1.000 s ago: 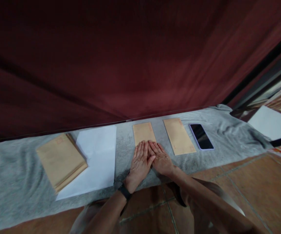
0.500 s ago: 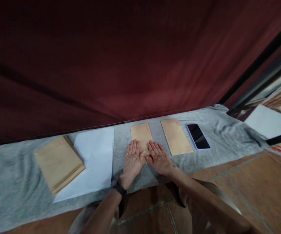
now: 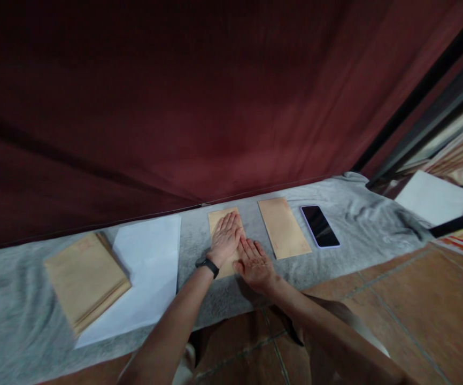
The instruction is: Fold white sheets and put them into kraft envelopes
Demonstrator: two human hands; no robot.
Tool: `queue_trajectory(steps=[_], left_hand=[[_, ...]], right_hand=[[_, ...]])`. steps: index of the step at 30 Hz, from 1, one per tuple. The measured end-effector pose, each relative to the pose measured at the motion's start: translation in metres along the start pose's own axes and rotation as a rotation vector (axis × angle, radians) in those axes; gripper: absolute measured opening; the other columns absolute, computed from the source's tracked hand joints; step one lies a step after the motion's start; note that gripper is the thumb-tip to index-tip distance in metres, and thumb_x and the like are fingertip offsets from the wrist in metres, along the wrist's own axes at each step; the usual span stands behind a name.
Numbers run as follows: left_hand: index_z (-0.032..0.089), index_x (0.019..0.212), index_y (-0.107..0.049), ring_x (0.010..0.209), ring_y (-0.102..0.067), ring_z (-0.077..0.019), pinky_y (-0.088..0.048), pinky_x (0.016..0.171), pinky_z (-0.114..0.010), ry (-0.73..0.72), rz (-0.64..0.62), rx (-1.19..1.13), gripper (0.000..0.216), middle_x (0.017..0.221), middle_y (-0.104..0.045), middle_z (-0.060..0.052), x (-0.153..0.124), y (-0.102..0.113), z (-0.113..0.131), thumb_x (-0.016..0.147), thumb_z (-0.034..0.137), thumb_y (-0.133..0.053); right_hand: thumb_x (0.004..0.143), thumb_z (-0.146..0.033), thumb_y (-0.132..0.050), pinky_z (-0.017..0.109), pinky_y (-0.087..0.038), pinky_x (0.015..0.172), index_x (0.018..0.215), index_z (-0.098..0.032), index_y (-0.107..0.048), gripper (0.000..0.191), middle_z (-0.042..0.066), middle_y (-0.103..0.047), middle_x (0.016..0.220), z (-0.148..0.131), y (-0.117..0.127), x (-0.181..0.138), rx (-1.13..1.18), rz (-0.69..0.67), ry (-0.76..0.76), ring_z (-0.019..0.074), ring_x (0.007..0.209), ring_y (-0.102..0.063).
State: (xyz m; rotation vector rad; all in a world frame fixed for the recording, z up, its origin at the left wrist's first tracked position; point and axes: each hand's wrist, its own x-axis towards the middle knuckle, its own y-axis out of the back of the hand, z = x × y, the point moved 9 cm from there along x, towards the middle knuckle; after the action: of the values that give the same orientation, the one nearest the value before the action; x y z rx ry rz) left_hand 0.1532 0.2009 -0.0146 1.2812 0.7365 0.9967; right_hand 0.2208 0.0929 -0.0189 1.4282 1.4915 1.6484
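A tan paper envelope (image 3: 226,267) lies flat on the grey cloth in front of me, partly covered by both hands. My left hand (image 3: 226,235), with a black band on its wrist, rests flat on the envelope's upper part, fingers stretched out. Lower down, my right hand (image 3: 255,264) lies flat along the envelope's right side, its fingers extended and its fingertips close to the left hand. Neither hand grips anything. To the right lies a second tan envelope (image 3: 284,229) with faint red print, touched by neither hand.
Left of me, a stack of tan envelopes (image 3: 85,278) overlaps white paper sheets (image 3: 151,267). A phone (image 3: 320,226) with a lilac edge lies right of the second envelope. Grey cloth (image 3: 360,224) covers the narrow surface, with a dark red curtain (image 3: 215,107) behind and floor tiles (image 3: 416,299) below.
My left hand has moved up the envelope, away from me. My right hand stays near the lower right side. The whole view has shifted slightly.
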Motion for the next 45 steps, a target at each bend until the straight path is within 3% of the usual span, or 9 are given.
queue_trajectory(steps=[6, 11, 17, 21, 27, 31, 38, 45], left_hand=[[0.010, 0.158, -0.030, 0.155, -0.021, -0.0211, -0.012, 0.127, -0.041, 0.097, -0.007, 0.030, 0.060, 0.166, -0.029, -0.010, 0.018, -0.003, -0.016, 0.103, 0.033, -0.020], [0.007, 0.158, -0.029, 0.155, -0.020, -0.0237, -0.015, 0.127, -0.042, 0.146, -0.032, 0.015, 0.061, 0.166, -0.028, -0.013, 0.010, -0.001, -0.017, 0.102, 0.032, -0.021], [0.008, 0.156, -0.032, 0.154, -0.023, -0.0233, -0.022, 0.125, -0.043, 0.076, -0.137, -0.066, 0.060, 0.164, -0.030, -0.015, -0.041, -0.005, -0.016, 0.104, 0.035, -0.019], [0.014, 0.158, -0.030, 0.154, -0.024, -0.0217, -0.027, 0.123, -0.044, -0.018, -0.172, -0.107, 0.057, 0.164, -0.032, -0.013, -0.088, -0.011, 0.000, 0.104, 0.034, -0.022], [0.018, 0.158, -0.030, 0.155, -0.020, -0.0238, -0.021, 0.126, -0.052, 0.048, 0.025, -0.045, 0.056, 0.164, -0.032, -0.010, -0.130, 0.003, 0.022, 0.105, 0.033, -0.027], [0.015, 0.157, -0.033, 0.154, -0.023, -0.0246, -0.026, 0.125, -0.049, 0.017, 0.026, -0.025, 0.056, 0.164, -0.033, -0.012, -0.132, 0.009, 0.023, 0.103, 0.032, -0.032], [0.010, 0.152, -0.041, 0.151, -0.029, -0.0335, -0.030, 0.122, -0.052, 0.176, 0.034, 0.000, 0.058, 0.162, -0.032, -0.021, -0.127, 0.016, -0.003, 0.102, 0.038, -0.041], [0.015, 0.148, -0.045, 0.149, -0.035, -0.0302, -0.038, 0.118, -0.049, 0.245, 0.133, -0.409, 0.060, 0.160, -0.038, -0.017, -0.118, 0.022, -0.019, 0.089, 0.021, -0.057]], right_hand=[[0.103, -0.044, -0.041, 0.044, -0.026, 0.122, 0.151, -0.008, -0.044, 0.060, 0.013, -0.044, 0.157, -0.001, 0.003, 0.002, 0.005, -0.005, -0.013, 0.0262, 0.143, -0.042], [0.104, -0.044, -0.039, 0.043, -0.025, 0.122, 0.152, -0.009, -0.043, 0.060, 0.013, -0.041, 0.158, 0.000, 0.001, 0.001, 0.000, -0.023, -0.017, 0.0256, 0.145, -0.041], [0.104, -0.043, -0.039, 0.044, -0.023, 0.123, 0.156, -0.010, -0.036, 0.061, 0.012, -0.035, 0.161, 0.001, -0.001, 0.001, 0.007, -0.083, -0.036, 0.0252, 0.147, -0.037], [0.103, -0.041, -0.040, 0.044, -0.024, 0.122, 0.156, -0.010, -0.036, 0.061, 0.013, -0.034, 0.162, 0.001, -0.002, 0.001, -0.003, -0.119, -0.028, 0.0256, 0.148, -0.036], [0.103, -0.038, -0.042, 0.045, -0.027, 0.121, 0.158, -0.014, -0.033, 0.060, 0.012, -0.036, 0.161, 0.001, 0.001, -0.001, -0.007, -0.074, -0.007, 0.0256, 0.146, -0.039], [0.104, -0.041, -0.040, 0.044, -0.025, 0.121, 0.157, -0.013, -0.035, 0.060, 0.012, -0.037, 0.161, 0.001, 0.004, -0.002, -0.001, -0.056, -0.004, 0.0252, 0.146, -0.039], [0.104, -0.040, -0.041, 0.044, -0.026, 0.121, 0.156, -0.012, -0.037, 0.059, 0.013, -0.039, 0.160, 0.000, 0.006, -0.003, -0.020, -0.048, 0.015, 0.0255, 0.146, -0.040], [0.103, -0.039, -0.044, 0.045, -0.027, 0.120, 0.157, -0.013, -0.035, 0.060, 0.013, -0.040, 0.160, 0.001, 0.008, -0.004, -0.017, -0.030, 0.037, 0.0264, 0.144, -0.042]])
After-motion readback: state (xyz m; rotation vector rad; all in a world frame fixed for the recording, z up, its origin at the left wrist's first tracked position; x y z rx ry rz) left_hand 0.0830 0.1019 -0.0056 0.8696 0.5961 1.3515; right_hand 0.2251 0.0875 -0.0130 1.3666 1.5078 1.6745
